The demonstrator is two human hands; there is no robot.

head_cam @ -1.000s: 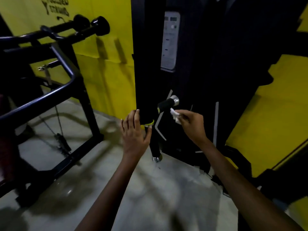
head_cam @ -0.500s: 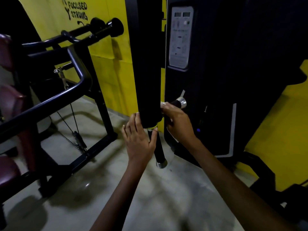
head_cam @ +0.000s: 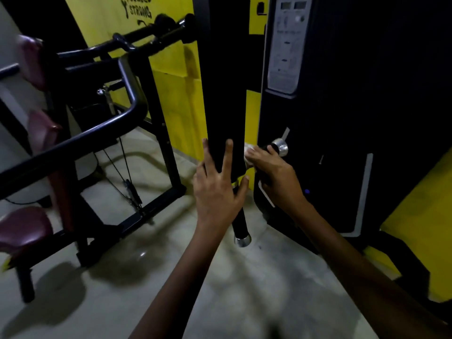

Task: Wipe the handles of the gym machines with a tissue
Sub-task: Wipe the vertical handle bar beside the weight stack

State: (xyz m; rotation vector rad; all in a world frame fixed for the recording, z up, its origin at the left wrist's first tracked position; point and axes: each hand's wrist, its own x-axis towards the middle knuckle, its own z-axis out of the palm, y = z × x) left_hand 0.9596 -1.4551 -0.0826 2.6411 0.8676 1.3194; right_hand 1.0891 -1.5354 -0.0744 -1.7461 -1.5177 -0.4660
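A thick black machine arm (head_cam: 226,89) hangs down the middle of the view. Two short black handles with silver end caps branch from its lower end: one handle (head_cam: 277,146) points right, the other handle (head_cam: 241,228) points down. My right hand (head_cam: 274,171) is wrapped round the right-pointing handle with a white tissue (head_cam: 248,152) between palm and grip; only a bit of tissue shows at the arm's edge. My left hand (head_cam: 219,189) rests on the lower end of the arm, fingers spread straight, thumb under its yellow-ringed end.
A black weight-stack housing (head_cam: 342,118) with a grey instruction plate (head_cam: 286,45) stands right behind the handles. At left is another machine's black tube frame (head_cam: 117,123) with maroon pads (head_cam: 24,228) and padded bars. Yellow walls stand behind; the floor is pale concrete.
My right hand went from holding the tissue beside the handle to closing round it with the tissue. The view moved closer and to the right. My left hand stayed on the arm.
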